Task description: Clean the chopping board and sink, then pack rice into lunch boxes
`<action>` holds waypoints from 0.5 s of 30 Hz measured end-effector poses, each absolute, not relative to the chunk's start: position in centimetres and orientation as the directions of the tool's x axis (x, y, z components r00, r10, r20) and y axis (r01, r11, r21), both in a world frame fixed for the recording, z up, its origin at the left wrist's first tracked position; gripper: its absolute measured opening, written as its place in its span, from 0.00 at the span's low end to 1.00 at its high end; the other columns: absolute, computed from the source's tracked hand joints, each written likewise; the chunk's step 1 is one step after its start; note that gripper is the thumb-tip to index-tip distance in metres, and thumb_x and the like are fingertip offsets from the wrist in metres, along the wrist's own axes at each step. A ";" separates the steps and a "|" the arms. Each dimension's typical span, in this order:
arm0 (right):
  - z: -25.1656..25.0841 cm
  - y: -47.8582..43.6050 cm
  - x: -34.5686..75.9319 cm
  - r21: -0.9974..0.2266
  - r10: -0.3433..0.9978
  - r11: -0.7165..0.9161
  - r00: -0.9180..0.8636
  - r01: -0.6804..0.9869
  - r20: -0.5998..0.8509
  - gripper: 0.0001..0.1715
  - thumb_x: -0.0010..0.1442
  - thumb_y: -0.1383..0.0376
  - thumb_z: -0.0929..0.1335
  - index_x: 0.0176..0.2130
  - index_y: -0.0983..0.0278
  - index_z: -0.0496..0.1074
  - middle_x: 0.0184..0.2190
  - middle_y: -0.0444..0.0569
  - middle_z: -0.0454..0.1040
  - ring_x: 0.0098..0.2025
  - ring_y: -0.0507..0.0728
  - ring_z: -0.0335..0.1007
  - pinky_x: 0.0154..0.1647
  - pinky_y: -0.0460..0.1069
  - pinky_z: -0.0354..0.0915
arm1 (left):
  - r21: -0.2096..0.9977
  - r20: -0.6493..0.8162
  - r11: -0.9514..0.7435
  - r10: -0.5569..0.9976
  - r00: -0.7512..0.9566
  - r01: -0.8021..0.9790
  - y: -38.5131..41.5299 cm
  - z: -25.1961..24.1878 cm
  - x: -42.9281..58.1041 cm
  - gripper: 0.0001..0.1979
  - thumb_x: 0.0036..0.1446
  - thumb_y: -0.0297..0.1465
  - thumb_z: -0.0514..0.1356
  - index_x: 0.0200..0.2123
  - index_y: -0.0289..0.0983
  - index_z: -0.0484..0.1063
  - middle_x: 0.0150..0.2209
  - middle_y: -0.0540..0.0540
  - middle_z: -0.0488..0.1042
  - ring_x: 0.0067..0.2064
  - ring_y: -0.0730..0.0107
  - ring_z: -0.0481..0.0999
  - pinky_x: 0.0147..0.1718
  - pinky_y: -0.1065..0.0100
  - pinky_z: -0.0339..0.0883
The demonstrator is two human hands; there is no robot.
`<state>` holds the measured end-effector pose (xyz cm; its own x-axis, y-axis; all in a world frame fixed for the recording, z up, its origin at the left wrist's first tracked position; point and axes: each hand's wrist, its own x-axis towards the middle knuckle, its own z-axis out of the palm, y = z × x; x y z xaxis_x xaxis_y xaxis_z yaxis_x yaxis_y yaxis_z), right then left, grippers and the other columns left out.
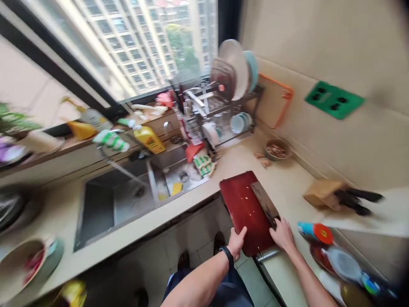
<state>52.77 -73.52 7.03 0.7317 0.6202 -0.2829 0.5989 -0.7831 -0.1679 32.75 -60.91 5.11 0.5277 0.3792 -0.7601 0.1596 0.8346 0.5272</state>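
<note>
The head camera gave me both hands at the front edge of the worktop [297,187], on a dark red cutting board [243,209] set at a slant to that edge. (At this blur, I could not tell from my remote seat whether the board was resting or slightly lifted.) The left hand [237,243], with a black watch [227,256] on its wrist, was closed on the board's near edge, thumb on top. The right hand [283,235] had its fingers curled over the board's near right corner, just beside the end of a cleaver [264,200] lying along the board's right side; I could not tell whether they touched its handle. Pale scraps [246,204] dotted the board. With a loose cleaver on top, I judged a level, two-edged hold the sound way to handle the board, so that the blade would not slide.

Toward the back edge sat a small bowl of scraps [277,149]. Along the right side lay a wooden knife block [322,194] with dark handles. Left of the board was a stainless steel sink [128,200], with a dish rack [220,102] behind it at the back corner.
</note>
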 end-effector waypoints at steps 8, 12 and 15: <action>12.4 -72.3 54.4 -0.435 0.709 -0.702 0.612 0.564 -0.351 0.17 0.52 0.53 0.63 0.37 0.57 0.75 0.27 0.50 0.79 0.32 0.67 0.78 0.36 0.57 0.71 | 0.512 -0.556 0.839 0.487 0.673 -0.184 -55.6 11.9 30.5 0.46 0.28 0.26 0.80 0.54 0.40 0.68 0.57 0.36 0.77 0.59 0.46 0.76 0.59 0.44 0.68; 18.1 -70.1 52.8 -0.565 0.754 -0.639 0.567 0.521 -0.330 0.25 0.50 0.50 0.65 0.44 0.56 0.77 0.24 0.47 0.77 0.25 0.64 0.74 0.32 0.56 0.70 | 0.521 -0.547 0.810 0.559 0.623 -0.270 -52.0 17.9 25.8 0.35 0.33 0.26 0.78 0.47 0.37 0.71 0.52 0.36 0.79 0.53 0.46 0.79 0.54 0.46 0.72; 21.7 -66.9 50.7 -0.687 0.840 -0.509 0.475 0.519 -0.263 0.29 0.49 0.49 0.67 0.49 0.56 0.77 0.33 0.49 0.81 0.31 0.63 0.76 0.33 0.55 0.71 | 0.621 -0.476 0.714 0.671 0.569 -0.323 -49.2 21.9 17.2 0.33 0.39 0.29 0.77 0.51 0.37 0.74 0.55 0.35 0.79 0.54 0.47 0.79 0.55 0.52 0.72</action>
